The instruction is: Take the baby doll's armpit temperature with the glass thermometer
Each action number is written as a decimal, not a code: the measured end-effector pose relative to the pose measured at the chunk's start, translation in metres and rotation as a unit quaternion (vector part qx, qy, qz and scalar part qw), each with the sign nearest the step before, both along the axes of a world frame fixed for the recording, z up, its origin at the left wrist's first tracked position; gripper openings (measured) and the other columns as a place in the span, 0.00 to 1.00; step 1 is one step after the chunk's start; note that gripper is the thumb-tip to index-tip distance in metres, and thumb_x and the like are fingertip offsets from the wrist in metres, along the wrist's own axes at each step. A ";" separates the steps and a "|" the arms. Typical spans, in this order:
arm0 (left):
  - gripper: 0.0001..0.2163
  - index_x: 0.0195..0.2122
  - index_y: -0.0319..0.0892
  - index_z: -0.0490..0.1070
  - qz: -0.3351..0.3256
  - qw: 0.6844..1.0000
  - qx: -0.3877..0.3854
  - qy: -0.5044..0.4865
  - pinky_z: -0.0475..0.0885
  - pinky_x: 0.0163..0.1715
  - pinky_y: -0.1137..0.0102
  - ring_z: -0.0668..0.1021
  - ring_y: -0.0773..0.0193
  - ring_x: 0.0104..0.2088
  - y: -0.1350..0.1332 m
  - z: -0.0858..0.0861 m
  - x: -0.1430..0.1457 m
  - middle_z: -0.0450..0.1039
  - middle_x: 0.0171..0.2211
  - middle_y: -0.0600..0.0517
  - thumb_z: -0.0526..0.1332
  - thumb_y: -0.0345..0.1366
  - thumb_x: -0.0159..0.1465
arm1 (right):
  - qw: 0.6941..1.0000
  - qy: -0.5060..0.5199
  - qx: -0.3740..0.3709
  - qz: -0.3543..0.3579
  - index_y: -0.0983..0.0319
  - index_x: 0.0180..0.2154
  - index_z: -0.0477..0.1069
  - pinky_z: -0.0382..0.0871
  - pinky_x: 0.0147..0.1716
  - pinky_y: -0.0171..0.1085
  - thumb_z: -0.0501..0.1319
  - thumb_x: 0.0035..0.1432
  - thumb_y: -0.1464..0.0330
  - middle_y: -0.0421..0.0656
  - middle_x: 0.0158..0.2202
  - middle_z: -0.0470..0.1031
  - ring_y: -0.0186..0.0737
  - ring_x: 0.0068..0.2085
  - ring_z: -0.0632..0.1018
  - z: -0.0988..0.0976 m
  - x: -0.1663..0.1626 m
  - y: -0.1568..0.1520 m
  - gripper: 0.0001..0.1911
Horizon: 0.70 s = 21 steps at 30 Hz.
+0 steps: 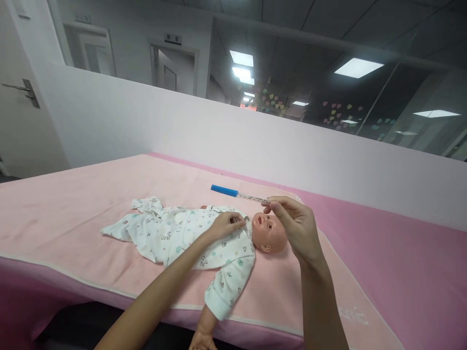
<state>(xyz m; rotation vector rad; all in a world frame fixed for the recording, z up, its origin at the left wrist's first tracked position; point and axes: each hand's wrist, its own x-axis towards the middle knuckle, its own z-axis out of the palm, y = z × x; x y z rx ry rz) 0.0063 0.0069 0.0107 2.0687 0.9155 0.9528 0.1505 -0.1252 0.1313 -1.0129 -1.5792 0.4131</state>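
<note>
In my right hand (295,218), a glass thermometer (251,197) is pinched by one end between thumb and fingers. Its other end sits in a blue sleeve (224,190) that points left, above the doll. A baby doll (268,236) lies on its back with its head to the right, behind my right hand. White printed baby clothes (171,233) cover its body and legs. Bent over the doll's chest, my left hand (225,225) has its fingertips together at the collar (248,226), pinching the cloth there. One doll hand (203,338) hangs over the near edge.
A pale pink mat (83,214) with a white border covers the table, over a darker pink cover (412,257). Behind it runs a white wall (219,131) with a glass window (310,82) above. A door with a handle (31,92) stands at the far left.
</note>
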 end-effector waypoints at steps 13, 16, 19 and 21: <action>0.14 0.29 0.39 0.73 -0.005 1.000 -0.002 -0.016 0.59 0.24 0.74 0.66 0.68 0.23 -0.002 0.001 -0.001 0.67 0.22 0.54 0.55 0.44 0.57 | 1.000 0.010 0.017 0.018 0.59 0.35 0.72 0.71 0.32 0.35 0.59 0.54 0.63 0.41 0.33 0.74 0.34 0.32 0.75 0.005 -0.006 -0.005 0.09; 0.14 0.29 0.39 0.73 -0.006 1.000 -0.001 -0.014 0.59 0.24 0.74 0.66 0.69 0.23 -0.002 0.001 -0.001 0.67 0.22 0.55 0.55 0.45 0.57 | 1.000 0.013 0.020 0.018 0.59 0.36 0.72 0.71 0.32 0.35 0.59 0.53 0.63 0.41 0.33 0.74 0.34 0.31 0.75 0.007 -0.009 -0.005 0.09; 0.14 0.29 0.39 0.73 -0.008 1.000 0.000 -0.010 0.60 0.24 0.74 0.66 0.68 0.23 -0.002 0.002 -0.002 0.67 0.22 0.55 0.55 0.45 0.57 | 1.000 0.013 0.027 0.008 0.58 0.36 0.72 0.71 0.33 0.36 0.59 0.53 0.63 0.41 0.33 0.74 0.34 0.31 0.75 0.006 -0.009 -0.005 0.09; 0.14 0.29 0.39 0.73 -0.010 1.000 -0.002 -0.007 0.60 0.24 0.74 0.67 0.68 0.23 -0.002 0.002 -0.002 0.68 0.22 0.54 0.55 0.45 0.57 | 1.000 0.005 0.022 -0.015 0.58 0.36 0.72 0.71 0.36 0.37 0.59 0.53 0.62 0.41 0.33 0.74 0.36 0.32 0.75 -0.002 -0.003 -0.008 0.09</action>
